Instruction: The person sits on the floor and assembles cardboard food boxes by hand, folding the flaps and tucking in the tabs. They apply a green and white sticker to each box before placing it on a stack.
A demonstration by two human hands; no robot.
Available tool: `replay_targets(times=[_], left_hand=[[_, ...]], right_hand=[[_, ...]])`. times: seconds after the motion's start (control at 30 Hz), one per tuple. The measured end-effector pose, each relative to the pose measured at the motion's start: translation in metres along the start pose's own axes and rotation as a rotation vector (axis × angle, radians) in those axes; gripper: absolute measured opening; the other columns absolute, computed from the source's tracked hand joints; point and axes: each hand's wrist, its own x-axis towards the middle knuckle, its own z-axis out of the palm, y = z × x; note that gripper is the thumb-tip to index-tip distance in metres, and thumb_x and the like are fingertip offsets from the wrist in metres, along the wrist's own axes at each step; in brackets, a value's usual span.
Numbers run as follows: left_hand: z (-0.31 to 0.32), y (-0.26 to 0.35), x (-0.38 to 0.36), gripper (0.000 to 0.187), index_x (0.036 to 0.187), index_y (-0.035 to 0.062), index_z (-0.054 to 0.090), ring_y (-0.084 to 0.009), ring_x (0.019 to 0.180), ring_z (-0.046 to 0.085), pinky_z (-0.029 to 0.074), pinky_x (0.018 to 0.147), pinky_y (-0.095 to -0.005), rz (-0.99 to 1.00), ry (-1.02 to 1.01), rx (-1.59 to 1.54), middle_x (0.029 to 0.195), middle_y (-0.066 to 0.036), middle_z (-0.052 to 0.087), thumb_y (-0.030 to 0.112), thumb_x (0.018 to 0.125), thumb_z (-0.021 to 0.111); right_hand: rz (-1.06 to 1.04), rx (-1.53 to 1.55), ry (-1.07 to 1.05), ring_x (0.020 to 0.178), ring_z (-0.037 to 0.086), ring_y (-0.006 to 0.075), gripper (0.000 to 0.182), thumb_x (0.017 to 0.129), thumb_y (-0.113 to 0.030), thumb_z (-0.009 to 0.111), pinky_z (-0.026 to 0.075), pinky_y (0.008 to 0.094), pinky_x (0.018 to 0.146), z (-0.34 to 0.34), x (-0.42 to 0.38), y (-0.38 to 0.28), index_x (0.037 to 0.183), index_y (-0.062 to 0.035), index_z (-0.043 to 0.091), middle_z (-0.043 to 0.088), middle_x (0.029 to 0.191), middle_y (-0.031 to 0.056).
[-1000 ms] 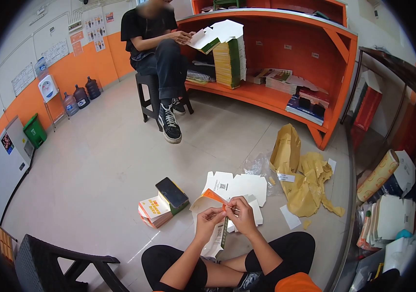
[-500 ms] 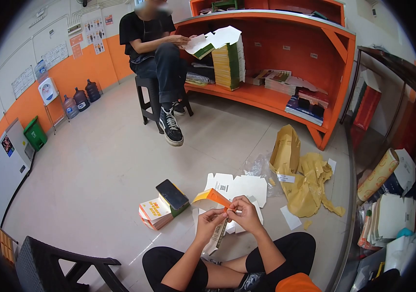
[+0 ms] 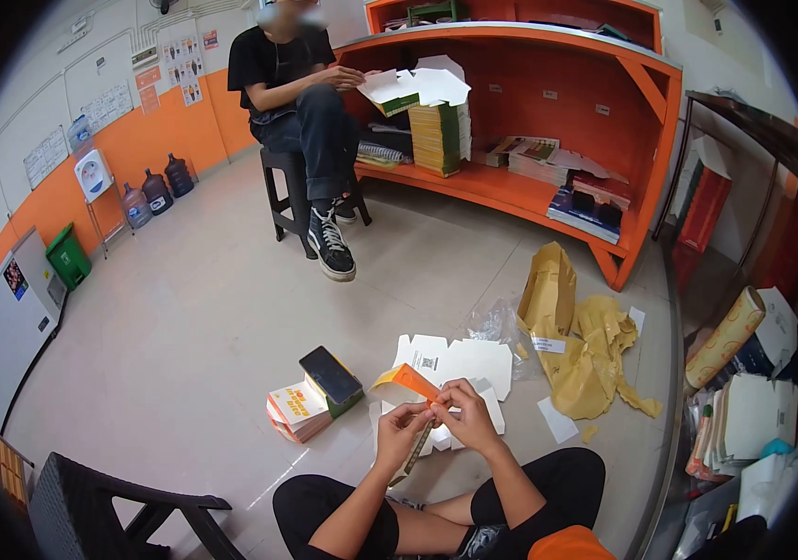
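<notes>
My left hand [image 3: 402, 433] and my right hand [image 3: 466, 416] meet in front of my crossed legs, fingertips pinched on an orange paper strip [image 3: 415, 381]. Its upper part bends up and to the left, ending in yellow. Below my fingers a narrow patterned length [image 3: 414, 454] hangs down, seen almost edge-on. The spot where the fingers grip is partly hidden behind them. White die-cut box blanks [image 3: 479, 362] lie flat on the floor just beyond my hands. To the left, a black phone [image 3: 331, 375] rests on a stack of printed card pieces [image 3: 296, 407].
Torn brown wrapping paper [image 3: 595, 359] and clear plastic [image 3: 495, 322] lie to the right. A black stool [image 3: 105, 513] stands at lower left. Across the floor, a seated person [image 3: 291, 103] handles white sheets beside an orange shelf [image 3: 520, 201]. Packed shelving [image 3: 744, 420] lines the right.
The patterned lower length of the strip has turned from broad to nearly edge-on. My hands shift only slightly. The other person's white sheets have moved lower and rightward over the stack.
</notes>
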Motion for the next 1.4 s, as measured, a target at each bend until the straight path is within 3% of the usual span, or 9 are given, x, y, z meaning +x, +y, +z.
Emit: replay_targets(times=[0.17, 0.4, 0.6, 0.87, 1.0, 1.1, 1.4], left_hand=[[0.003, 0.005, -0.001, 0.021, 0.100, -0.0047, 0.066, -0.0098, 0.076, 0.064, 0.049, 0.069, -0.0203, 0.005, 0.005, 0.004, 0.085, -0.009, 0.069, 0.010, 0.086, 0.069], [0.000, -0.002, -0.001, 0.017, 0.096, -0.0040, 0.067, -0.0112, 0.076, 0.064, 0.051, 0.071, -0.0233, -0.006, -0.003, 0.017, 0.088, -0.009, 0.069, 0.008, 0.085, 0.069], [-0.003, -0.005, 0.000, 0.017, 0.097, -0.0051, 0.066, -0.0125, 0.079, 0.064, 0.051, 0.073, -0.0244, -0.005, 0.031, 0.013, 0.089, -0.010, 0.069, 0.007, 0.084, 0.069], [0.000, -0.004, -0.001, 0.019, 0.099, -0.0067, 0.064, -0.0144, 0.080, 0.065, 0.053, 0.074, -0.0262, -0.030, -0.038, -0.034, 0.093, -0.011, 0.068, 0.006, 0.085, 0.067], [0.000, -0.011, 0.001, 0.019, 0.102, -0.0058, 0.064, -0.0134, 0.077, 0.067, 0.052, 0.069, -0.0221, -0.011, -0.035, -0.017, 0.089, -0.010, 0.068, 0.007, 0.087, 0.066], [0.000, -0.013, 0.001, 0.019, 0.100, -0.0054, 0.065, -0.0123, 0.077, 0.066, 0.052, 0.069, -0.0221, -0.015, -0.026, -0.005, 0.090, -0.009, 0.068, 0.006, 0.086, 0.067], [0.000, -0.004, -0.001, 0.015, 0.092, -0.0021, 0.069, -0.0099, 0.075, 0.063, 0.049, 0.066, -0.0213, -0.021, 0.005, 0.018, 0.085, -0.007, 0.069, 0.009, 0.082, 0.072]], right_hand=[[0.005, 0.002, 0.026, 0.081, 0.065, 0.0168, 0.010, 0.084, 0.000, 0.063, 0.062, 0.0290, 0.068, -0.002, 0.000, -0.002, 0.089, 0.0070, 0.057, 0.049, 0.101, 0.0095], [-0.042, -0.129, -0.009, 0.083, 0.066, 0.0188, 0.009, 0.082, 0.001, 0.064, 0.062, 0.0289, 0.065, -0.004, -0.001, -0.007, 0.086, 0.0052, 0.057, 0.053, 0.096, 0.0100], [-0.005, 0.077, -0.068, 0.083, 0.066, 0.0193, 0.009, 0.082, 0.002, 0.064, 0.062, 0.0292, 0.065, -0.004, 0.000, -0.005, 0.085, 0.0050, 0.056, 0.051, 0.096, 0.0096], [-0.093, -0.217, 0.110, 0.073, 0.064, 0.0173, 0.018, 0.079, -0.004, 0.069, 0.056, 0.0283, 0.055, 0.004, -0.002, 0.003, 0.084, 0.0040, 0.054, 0.051, 0.092, 0.0110], [-0.081, -0.221, 0.174, 0.068, 0.062, 0.0176, 0.017, 0.078, -0.003, 0.068, 0.053, 0.0295, 0.053, 0.006, -0.003, -0.005, 0.082, 0.0028, 0.053, 0.051, 0.090, 0.0111], [-0.022, -0.173, 0.115, 0.066, 0.060, 0.0175, 0.019, 0.077, -0.003, 0.068, 0.055, 0.0286, 0.049, 0.003, -0.003, -0.010, 0.084, 0.0024, 0.051, 0.049, 0.089, 0.0096], [0.038, 0.096, -0.078, 0.079, 0.065, 0.0190, 0.007, 0.080, 0.007, 0.062, 0.061, 0.0278, 0.060, -0.007, 0.000, 0.001, 0.082, 0.0067, 0.055, 0.051, 0.095, 0.0100]])
